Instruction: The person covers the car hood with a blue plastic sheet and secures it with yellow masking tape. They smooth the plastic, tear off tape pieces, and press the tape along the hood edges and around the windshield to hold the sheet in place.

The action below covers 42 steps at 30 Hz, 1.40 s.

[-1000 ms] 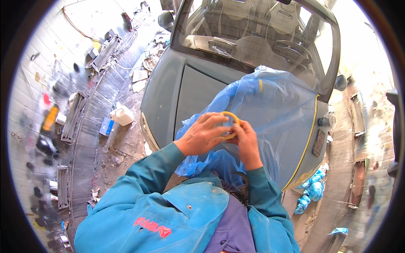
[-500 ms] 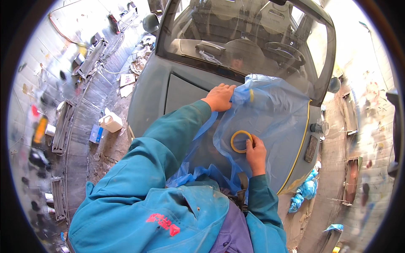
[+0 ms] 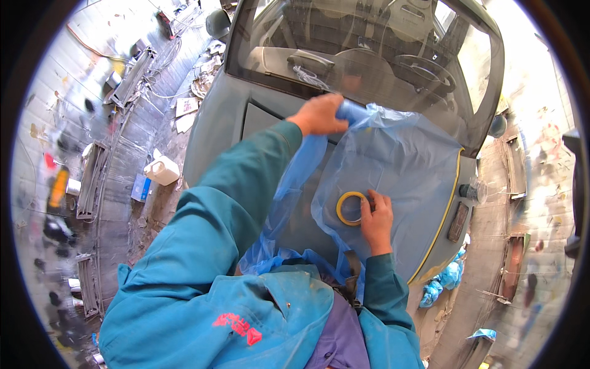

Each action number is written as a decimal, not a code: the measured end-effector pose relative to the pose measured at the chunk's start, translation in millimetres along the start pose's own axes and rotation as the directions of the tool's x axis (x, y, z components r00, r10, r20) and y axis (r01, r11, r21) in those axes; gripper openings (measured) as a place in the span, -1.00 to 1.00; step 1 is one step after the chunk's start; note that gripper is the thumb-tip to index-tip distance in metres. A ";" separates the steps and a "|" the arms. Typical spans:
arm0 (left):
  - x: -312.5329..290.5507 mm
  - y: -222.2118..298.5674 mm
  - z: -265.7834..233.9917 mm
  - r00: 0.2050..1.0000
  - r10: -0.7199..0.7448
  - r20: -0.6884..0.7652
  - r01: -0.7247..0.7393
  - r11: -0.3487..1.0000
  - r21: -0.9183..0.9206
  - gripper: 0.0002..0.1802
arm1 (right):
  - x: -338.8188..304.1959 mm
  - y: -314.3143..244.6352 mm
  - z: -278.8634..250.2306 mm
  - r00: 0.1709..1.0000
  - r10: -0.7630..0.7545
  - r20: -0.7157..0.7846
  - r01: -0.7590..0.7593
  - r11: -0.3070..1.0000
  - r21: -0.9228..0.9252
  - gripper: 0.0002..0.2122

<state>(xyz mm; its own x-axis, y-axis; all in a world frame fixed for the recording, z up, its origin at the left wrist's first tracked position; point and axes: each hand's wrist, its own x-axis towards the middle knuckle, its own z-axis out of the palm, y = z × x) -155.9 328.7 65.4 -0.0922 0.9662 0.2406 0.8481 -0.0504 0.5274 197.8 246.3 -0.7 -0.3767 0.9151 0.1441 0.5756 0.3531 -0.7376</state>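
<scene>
Left hand [image 3: 318, 115] grips the bunched blue masking film [image 3: 393, 166] near the car hood's [image 3: 215, 129] windscreen edge, right hand [image 3: 376, 220] pinches the yellow tape roll [image 3: 350, 208] flat; best pull taut before taping.

One tape roll [image 3: 351, 208], one blue plastic sheet [image 3: 399, 166], one car [image 3: 369, 67].

Head fisheye, looking down, close over car hood [image 3: 221, 117].

The tape roll [image 3: 351, 208] lies on the plastic sheet [image 3: 405, 166] (spread over the car hood [image 3: 215, 123]).
</scene>
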 end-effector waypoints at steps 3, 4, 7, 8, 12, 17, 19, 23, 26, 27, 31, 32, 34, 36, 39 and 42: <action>28.6 -5.7 -53.0 0.944 -0.064 -0.324 0.020 0.990 -0.137 -0.60 | -1.3 0.4 -2.1 1.000 0.016 -0.016 -0.016 0.999 0.046 -0.71; 42.1 -4.6 -76.1 0.943 -0.141 -0.302 0.079 0.975 -0.209 -0.66 | -1.4 0.4 -2.2 0.999 0.028 -0.022 -0.026 0.997 0.072 -0.71; 52.1 17.2 -111.6 0.962 -0.125 -0.242 0.027 0.927 -0.374 -0.75 | -1.1 0.0 1.3 1.000 -0.006 -0.022 0.007 0.999 0.044 -0.69; 51.5 27.6 -116.1 0.970 -0.111 -0.217 0.011 0.909 -0.416 -0.77 | -0.2 0.1 2.9 1.000 -0.005 -0.025 0.006 0.998 0.060 -0.69; 52.4 72.0 -102.0 0.976 -0.104 -0.192 -0.065 0.699 -0.712 -0.82 | -3.0 1.2 5.5 0.999 -0.034 -0.019 0.034 0.999 0.017 -0.67; 70.3 117.1 -43.6 0.985 -0.032 -0.172 -0.065 0.846 -0.529 -0.81 | -16.6 -7.3 -0.8 0.991 -0.130 -0.006 0.130 0.989 -0.069 -0.58; 70.4 130.6 -13.5 0.990 -0.081 -0.115 0.017 0.882 -0.470 -0.74 | -27.1 -16.8 -3.4 0.979 -0.204 -0.012 0.201 0.971 -0.128 -0.52; 58.3 140.4 28.9 0.994 -0.108 0.025 0.109 0.918 -0.381 -0.50 | -49.4 -25.8 -10.5 0.932 -0.360 0.031 0.360 0.917 -0.170 -0.44; 29.1 140.5 36.0 0.992 0.079 -0.099 -0.104 0.955 -0.277 -0.26 | -59.4 -17.8 -8.6 0.918 -0.393 0.058 0.397 0.899 -0.186 -0.57; 14.6 136.8 28.8 0.978 0.171 -0.116 -0.192 0.962 -0.197 -0.14 | -59.2 -12.6 -8.2 0.923 -0.377 0.075 0.384 0.902 -0.197 -0.62; -88.3 133.0 -6.0 0.928 0.373 0.012 -0.357 0.894 -0.270 -0.35 | -49.3 0.3 -3.1 0.906 -0.421 0.029 0.419 0.890 -0.180 -0.77; -122.3 135.7 -11.7 0.914 0.376 0.156 -0.295 0.876 -0.381 -0.38 | -47.1 1.1 -4.6 0.899 -0.438 0.017 0.434 0.884 -0.172 -0.77; -187.5 148.0 -14.3 0.831 0.371 0.414 -0.196 0.892 -0.408 -0.34 | -39.1 0.6 -10.1 0.928 -0.372 -0.024 0.366 0.921 -0.132 -0.83; -231.3 162.4 1.2 0.807 0.495 0.321 -0.349 0.839 -0.418 -0.28 | -38.0 -0.1 -21.0 0.977 -0.200 -0.071 0.205 0.977 0.066 -0.87; -267.8 172.4 32.8 0.744 0.577 0.338 -0.519 0.817 -0.252 0.04 | -49.8 6.1 -46.2 0.989 0.133 -0.059 -0.090 0.877 0.472 -0.85; -282.3 171.8 69.2 0.644 0.655 0.394 -0.664 0.735 -0.136 0.11 | -72.7 19.8 -69.6 0.977 0.203 -0.071 -0.112 0.760 0.640 -0.79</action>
<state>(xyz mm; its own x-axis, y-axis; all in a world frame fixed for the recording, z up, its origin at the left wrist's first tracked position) 51.9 64.8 31.7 0.7023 0.6890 0.1792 0.6135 -0.7134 0.3388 287.1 200.3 20.1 -0.2001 0.9790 0.0378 0.0154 0.0417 -0.9990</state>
